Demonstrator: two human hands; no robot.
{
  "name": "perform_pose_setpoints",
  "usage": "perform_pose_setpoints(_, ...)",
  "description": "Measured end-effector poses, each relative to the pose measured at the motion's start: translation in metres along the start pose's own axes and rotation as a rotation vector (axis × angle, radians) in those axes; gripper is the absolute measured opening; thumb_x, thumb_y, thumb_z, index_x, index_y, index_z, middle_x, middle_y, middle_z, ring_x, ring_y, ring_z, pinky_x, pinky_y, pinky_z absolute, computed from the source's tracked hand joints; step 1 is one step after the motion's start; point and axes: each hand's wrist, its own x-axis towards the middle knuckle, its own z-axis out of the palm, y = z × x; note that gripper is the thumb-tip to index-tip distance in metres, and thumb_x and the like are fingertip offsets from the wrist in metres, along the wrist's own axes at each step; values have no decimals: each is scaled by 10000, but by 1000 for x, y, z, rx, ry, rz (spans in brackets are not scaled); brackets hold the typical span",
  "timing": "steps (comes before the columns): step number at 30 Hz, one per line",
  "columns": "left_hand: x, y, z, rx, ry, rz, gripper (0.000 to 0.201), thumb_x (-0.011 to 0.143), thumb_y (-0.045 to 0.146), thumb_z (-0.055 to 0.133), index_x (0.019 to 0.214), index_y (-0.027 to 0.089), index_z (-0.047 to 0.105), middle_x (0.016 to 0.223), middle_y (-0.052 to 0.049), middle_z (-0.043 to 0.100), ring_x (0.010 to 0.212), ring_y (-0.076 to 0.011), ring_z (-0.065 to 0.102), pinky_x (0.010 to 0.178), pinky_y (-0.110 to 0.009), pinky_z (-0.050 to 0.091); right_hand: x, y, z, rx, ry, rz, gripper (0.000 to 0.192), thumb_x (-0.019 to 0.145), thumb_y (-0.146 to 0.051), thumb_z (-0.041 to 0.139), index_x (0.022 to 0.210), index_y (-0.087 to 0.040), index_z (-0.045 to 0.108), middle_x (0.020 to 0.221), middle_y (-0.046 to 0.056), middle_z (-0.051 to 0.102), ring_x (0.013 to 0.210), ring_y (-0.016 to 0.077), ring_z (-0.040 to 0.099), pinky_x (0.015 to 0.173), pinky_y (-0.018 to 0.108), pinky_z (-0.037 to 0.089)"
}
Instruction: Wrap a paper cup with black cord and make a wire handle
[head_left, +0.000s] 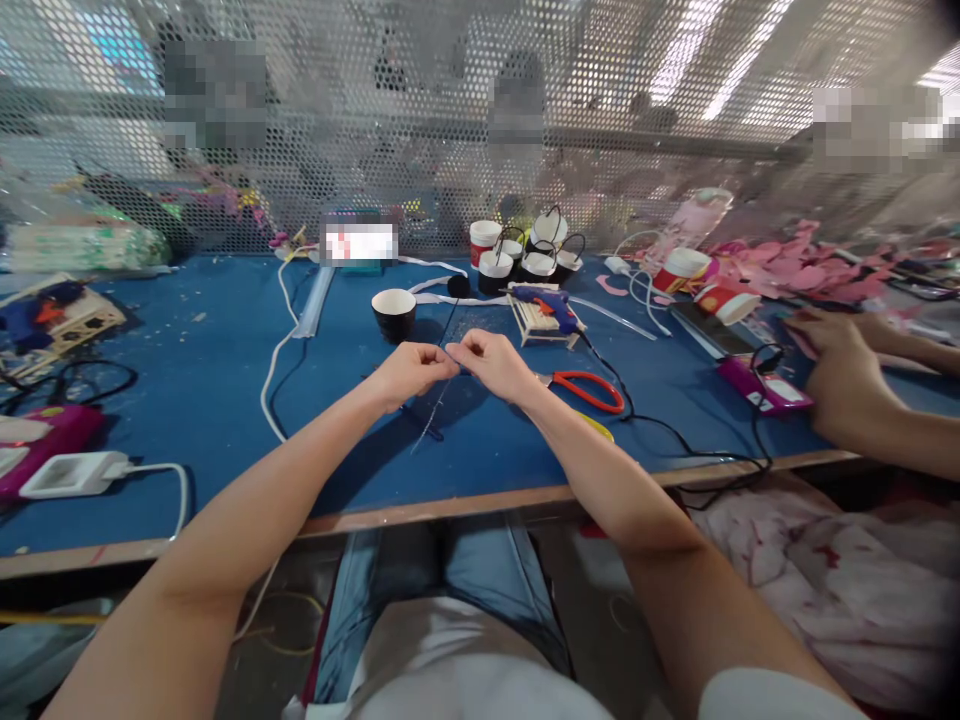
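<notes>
My left hand [409,370] and my right hand [491,362] meet above the middle of the blue table [210,400], fingertips almost touching. Both pinch a thin dark wire [450,330] that runs up toward a small black ball at its far end, while a thin pale strand [431,420] hangs down below the hands. A black paper cup [394,312] stands just beyond my hands. Red-handled scissors [589,390] lie right of my right hand.
A blue glue gun [547,303] rests on a small wooden stand. Several cups with wire handles [525,255] cluster at the back. A co-worker's hands [847,375] work at the right near a pink phone [765,388]. A white charger [75,473] lies left. Perforated metal screen behind.
</notes>
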Motion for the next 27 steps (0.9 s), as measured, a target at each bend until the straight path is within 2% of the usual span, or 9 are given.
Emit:
perform_pose_setpoints(3, 0, -1, -1, -10, 4, 5, 186, 706, 312, 631, 660, 144, 564, 469, 65, 378, 390, -29, 273, 399, -198, 162, 0, 2, 1, 35, 6, 31, 424, 758, -546, 534, 587, -165, 461, 524, -30, 444, 507, 73, 380, 490, 225, 312)
perform_pose_setpoints(7, -2, 4, -1, -123, -40, -23, 218, 688, 328, 654, 631, 151, 538, 428, 79, 339, 374, -26, 251, 405, -202, 135, 1, 4, -1, 360, -133, 144, 464, 801, -606, 420, 733, -159, 525, 577, -3, 518, 496, 83, 467, 458, 218, 376)
perform_pose_setpoints(10, -3, 6, 0, -208, -78, -51, 262, 676, 351, 666, 604, 157, 504, 411, 94, 289, 369, -22, 213, 411, -206, 119, 1, 5, -3, 442, -175, 115, 387, 778, -548, 516, 768, -162, 528, 612, -7, 534, 526, 84, 488, 476, 215, 398)
perform_pose_setpoints(13, -2, 4, 1, -179, -64, -31, 251, 682, 350, 656, 624, 154, 510, 431, 89, 303, 385, -27, 228, 412, -205, 131, 1, 4, -4, 315, -128, 60, 327, 781, -484, 548, 706, -171, 488, 550, -40, 478, 494, 72, 429, 470, 213, 353)
perform_pose_setpoints(17, -2, 0, 1, 6, 15, 75, 224, 701, 350, 629, 674, 140, 556, 512, 56, 409, 434, -36, 292, 423, -202, 187, 0, 1, -1, 10, 23, -35, 358, 809, -454, 516, 606, -167, 446, 534, -46, 399, 514, 68, 348, 496, 228, 288)
perform_pose_setpoints(20, -2, 0, 1, 57, 29, 92, 224, 704, 349, 621, 662, 141, 552, 517, 59, 408, 447, -38, 303, 434, -200, 204, 0, 1, 0, -32, 58, -66, 405, 801, -485, 518, 570, -165, 426, 529, -44, 381, 519, 67, 337, 505, 232, 284)
perform_pose_setpoints(23, -3, 2, 0, 1, 8, 49, 219, 697, 344, 626, 657, 145, 544, 487, 67, 379, 425, -37, 278, 424, -206, 177, 0, 2, 0, 108, -1, 10, 433, 799, -552, 478, 606, -166, 453, 534, -37, 418, 499, 66, 381, 483, 221, 313)
perform_pose_setpoints(25, -4, 4, 0, -66, -16, 17, 226, 684, 345, 641, 650, 147, 536, 460, 75, 351, 404, -33, 257, 418, -209, 149, 0, 2, -2, 274, -87, 93, 451, 816, -592, 406, 705, -165, 499, 565, -25, 474, 494, 73, 436, 462, 215, 347)
perform_pose_setpoints(27, -5, 7, 0, -137, -51, -18, 246, 668, 351, 660, 634, 151, 522, 436, 85, 314, 390, -29, 235, 417, -211, 123, 0, 2, -3, 388, -163, 109, 434, 809, -588, 427, 775, -165, 516, 594, -17, 514, 506, 77, 472, 459, 211, 375)
